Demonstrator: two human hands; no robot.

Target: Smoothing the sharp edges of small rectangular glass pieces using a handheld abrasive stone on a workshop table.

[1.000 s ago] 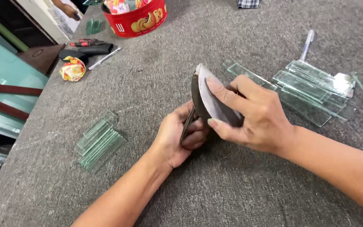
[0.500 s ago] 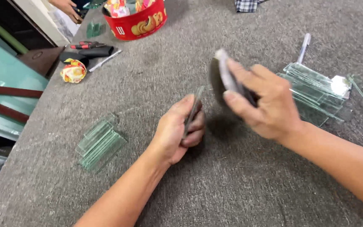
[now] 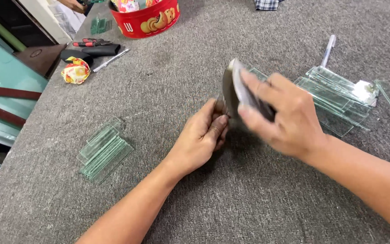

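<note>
Sweets in bright wrappers fill the round red tin [image 3: 146, 20] at the far edge of our grey felt table [image 3: 168, 81]. Nearer, our left hand [image 3: 201, 138] pinches a thin glass strip [image 3: 216, 105] upright on its edge, fingers closed around it. Our right hand [image 3: 285, 115] grips a dark rounded block [image 3: 233, 88], blurred, pressed against the strip's top just beside the left fingertips. One stack of glass strips [image 3: 104, 151] lies well left of our hands; a looser pile of glass pieces [image 3: 335, 92] lies to the right.
</note>
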